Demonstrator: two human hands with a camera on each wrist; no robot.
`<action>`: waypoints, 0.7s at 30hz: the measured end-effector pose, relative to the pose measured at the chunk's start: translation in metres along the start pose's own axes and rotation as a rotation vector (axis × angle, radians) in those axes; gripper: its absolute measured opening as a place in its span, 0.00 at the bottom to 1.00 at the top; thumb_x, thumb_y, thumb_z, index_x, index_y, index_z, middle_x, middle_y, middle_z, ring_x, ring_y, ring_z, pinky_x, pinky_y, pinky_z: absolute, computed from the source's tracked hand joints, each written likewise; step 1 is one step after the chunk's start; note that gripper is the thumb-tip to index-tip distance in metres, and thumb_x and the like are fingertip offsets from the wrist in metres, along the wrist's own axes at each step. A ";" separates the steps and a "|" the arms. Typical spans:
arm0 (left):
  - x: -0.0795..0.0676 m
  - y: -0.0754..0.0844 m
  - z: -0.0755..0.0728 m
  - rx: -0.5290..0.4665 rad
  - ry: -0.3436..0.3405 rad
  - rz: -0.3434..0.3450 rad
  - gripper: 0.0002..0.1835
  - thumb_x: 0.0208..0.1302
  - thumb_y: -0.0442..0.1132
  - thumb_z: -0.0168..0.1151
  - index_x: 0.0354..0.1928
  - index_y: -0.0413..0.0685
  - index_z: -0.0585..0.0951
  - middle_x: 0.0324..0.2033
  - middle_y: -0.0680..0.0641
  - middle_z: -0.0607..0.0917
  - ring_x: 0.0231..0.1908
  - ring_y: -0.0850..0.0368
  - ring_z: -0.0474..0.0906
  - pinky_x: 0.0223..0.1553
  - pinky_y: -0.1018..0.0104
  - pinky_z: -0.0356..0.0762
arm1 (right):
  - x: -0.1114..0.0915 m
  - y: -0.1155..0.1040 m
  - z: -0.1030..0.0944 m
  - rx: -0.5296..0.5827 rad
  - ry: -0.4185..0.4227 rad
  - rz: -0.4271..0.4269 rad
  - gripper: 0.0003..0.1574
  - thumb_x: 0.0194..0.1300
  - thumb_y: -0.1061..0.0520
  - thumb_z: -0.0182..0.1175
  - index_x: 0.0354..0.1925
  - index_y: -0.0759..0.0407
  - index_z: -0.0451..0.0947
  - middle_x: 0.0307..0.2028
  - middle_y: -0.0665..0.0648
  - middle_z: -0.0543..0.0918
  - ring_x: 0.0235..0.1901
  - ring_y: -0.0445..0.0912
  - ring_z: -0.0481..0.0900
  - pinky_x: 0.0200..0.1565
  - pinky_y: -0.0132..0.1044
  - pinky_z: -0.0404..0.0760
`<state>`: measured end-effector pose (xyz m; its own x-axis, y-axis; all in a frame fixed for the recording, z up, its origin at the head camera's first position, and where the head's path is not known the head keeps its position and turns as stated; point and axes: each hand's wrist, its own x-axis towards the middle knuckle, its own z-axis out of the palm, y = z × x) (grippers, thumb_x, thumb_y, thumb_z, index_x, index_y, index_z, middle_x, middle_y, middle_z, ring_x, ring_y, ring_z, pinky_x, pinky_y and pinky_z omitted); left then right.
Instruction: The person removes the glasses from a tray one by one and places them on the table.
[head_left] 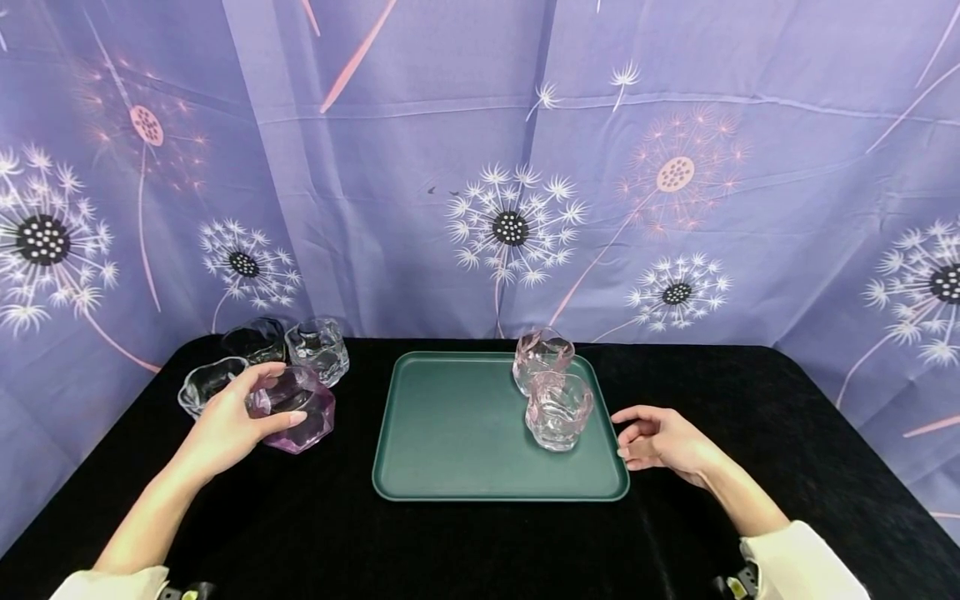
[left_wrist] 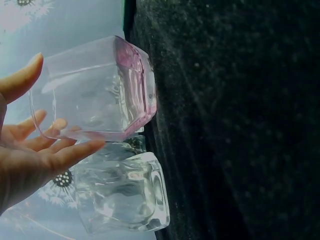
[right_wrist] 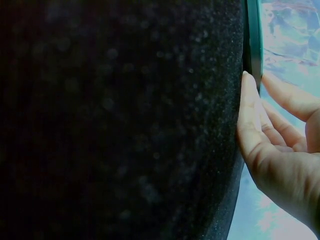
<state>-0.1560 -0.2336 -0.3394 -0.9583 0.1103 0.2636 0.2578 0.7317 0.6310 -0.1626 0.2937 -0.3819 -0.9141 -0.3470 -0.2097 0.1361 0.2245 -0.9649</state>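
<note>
My left hand (head_left: 228,425) grips a purple-tinted, faceted glass (head_left: 311,421) at the left of the table, thumb on one side and fingers on the other. In the left wrist view the purple glass (left_wrist: 95,95) is upright, its thick base close over the black cloth. My right hand (head_left: 667,442) holds the right rim of a green tray (head_left: 465,450), with thumb and fingertips at the edge, as the right wrist view of the tray rim (right_wrist: 255,40) shows. Two pale pink glasses, one farther back (head_left: 536,354) and one nearer (head_left: 558,417), stand on the tray's right side.
Beside and behind the left hand stand a clear glass (head_left: 202,387), a dark glass (head_left: 255,337) and another clear glass (head_left: 322,346). Black cloth (head_left: 450,550) covers the table. A purple dandelion-print curtain (head_left: 405,167) hangs along its back and sides.
</note>
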 end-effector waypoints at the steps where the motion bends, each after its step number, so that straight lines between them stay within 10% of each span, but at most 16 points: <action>1: 0.001 -0.001 0.000 0.002 0.002 -0.002 0.37 0.49 0.48 0.70 0.58 0.38 0.67 0.52 0.33 0.72 0.53 0.36 0.65 0.49 0.42 0.61 | 0.000 0.000 0.000 0.000 0.000 0.000 0.35 0.53 0.72 0.59 0.56 0.82 0.56 0.31 0.60 0.76 0.32 0.47 0.80 0.37 0.45 0.81; 21: 0.012 -0.010 -0.008 -0.001 -0.016 -0.028 0.39 0.51 0.48 0.68 0.60 0.36 0.63 0.54 0.31 0.70 0.54 0.33 0.62 0.49 0.39 0.59 | 0.001 0.001 0.001 0.002 0.010 0.004 0.35 0.52 0.73 0.60 0.56 0.81 0.56 0.31 0.59 0.76 0.32 0.47 0.80 0.36 0.45 0.81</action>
<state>-0.1691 -0.2448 -0.3370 -0.9671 0.1002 0.2338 0.2305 0.7341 0.6387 -0.1632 0.2928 -0.3828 -0.9173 -0.3372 -0.2115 0.1401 0.2239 -0.9645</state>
